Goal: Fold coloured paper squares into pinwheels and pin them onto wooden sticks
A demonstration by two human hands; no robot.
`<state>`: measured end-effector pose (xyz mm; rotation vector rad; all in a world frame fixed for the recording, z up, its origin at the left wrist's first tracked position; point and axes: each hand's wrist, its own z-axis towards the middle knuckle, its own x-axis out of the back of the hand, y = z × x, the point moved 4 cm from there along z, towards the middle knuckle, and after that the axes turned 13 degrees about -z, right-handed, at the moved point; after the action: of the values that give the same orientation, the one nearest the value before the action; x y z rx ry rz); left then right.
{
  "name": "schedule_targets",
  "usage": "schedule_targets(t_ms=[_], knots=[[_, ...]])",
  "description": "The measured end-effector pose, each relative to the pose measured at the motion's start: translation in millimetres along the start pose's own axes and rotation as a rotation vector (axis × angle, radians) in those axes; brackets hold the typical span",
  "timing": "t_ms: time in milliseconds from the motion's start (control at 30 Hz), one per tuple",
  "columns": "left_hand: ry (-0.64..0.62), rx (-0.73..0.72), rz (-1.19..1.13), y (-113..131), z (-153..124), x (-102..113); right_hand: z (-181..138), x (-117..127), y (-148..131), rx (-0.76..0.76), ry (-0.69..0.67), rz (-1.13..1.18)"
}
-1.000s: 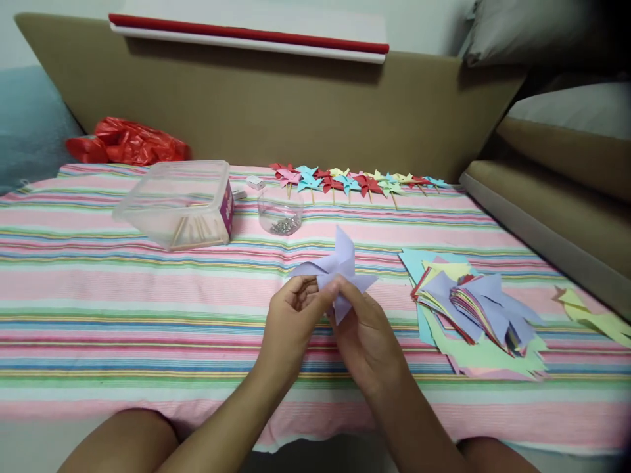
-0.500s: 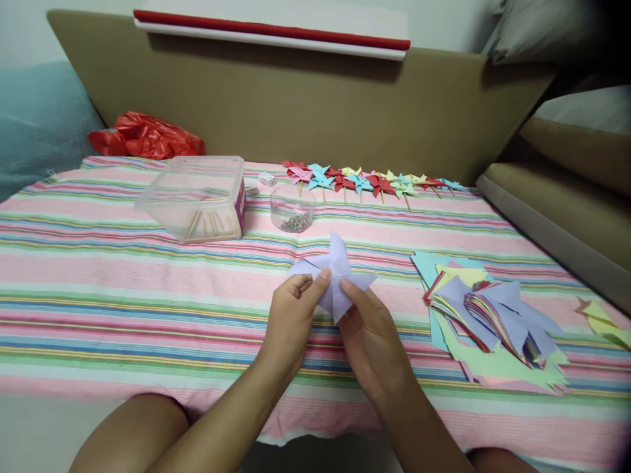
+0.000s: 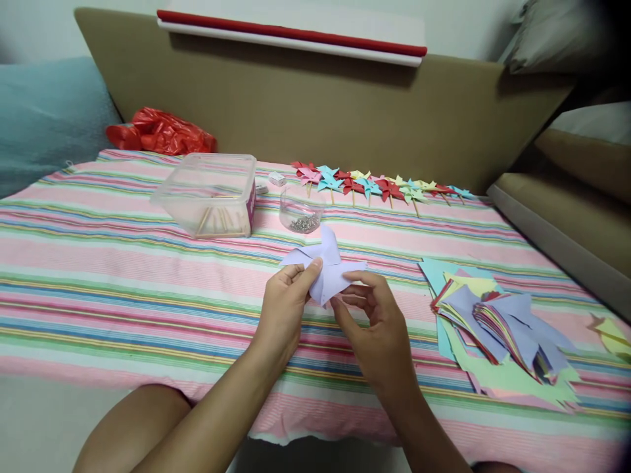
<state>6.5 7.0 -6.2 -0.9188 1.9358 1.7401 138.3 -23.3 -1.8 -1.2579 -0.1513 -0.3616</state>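
Note:
A lavender paper pinwheel (image 3: pixel 328 272) with folded blades is held up over the striped cloth. My left hand (image 3: pixel 288 302) is closed on its left side, thumb pressed near the middle and the other fingers partly hidden behind the paper. My right hand (image 3: pixel 377 315) is at its lower right edge, thumb by the bottom corner and forefinger at the right blade. Those fingers are curved and apart, and I see no pinch on the paper. To the right lies a loose pile of cut coloured paper (image 3: pixel 522 328), with lavender pieces on top.
Beyond my hands stand a clear round tub (image 3: pixel 302 213) of small metal pieces and a plastic box (image 3: pixel 207 197) holding wooden sticks. Several pinwheels on sticks (image 3: pixel 389 189) lie in a row at the back. A red plastic bag (image 3: pixel 167 131) sits at the back left.
My right thumb has come off the pinwheel's middle and moved down to its bottom corner, and the right fingers have spread. The left hand keeps its hold. The view has shifted slightly.

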Motion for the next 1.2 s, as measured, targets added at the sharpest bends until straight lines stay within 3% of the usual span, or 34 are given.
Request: schedule_targets(t_ms=[200,500,833,1200], knots=[[-0.021,-0.015,0.037,-0.2,-1.4,1.0,3.2,4.4,-2.2,0.006,-0.003,-0.027],[-0.117,-0.066,0.21,-2.6,-5.4,-2.4,6.0,7.9,10.6,-0.236,0.052,0.213],[-0.158,-0.03,0.276,-5.8,-11.1,-7.3,5.4,7.9,22.7,-0.295,0.141,0.247],[-0.222,0.002,0.309,-8.9,-11.2,-8.9,6.3,11.5,17.9,-0.232,0.211,0.177]])
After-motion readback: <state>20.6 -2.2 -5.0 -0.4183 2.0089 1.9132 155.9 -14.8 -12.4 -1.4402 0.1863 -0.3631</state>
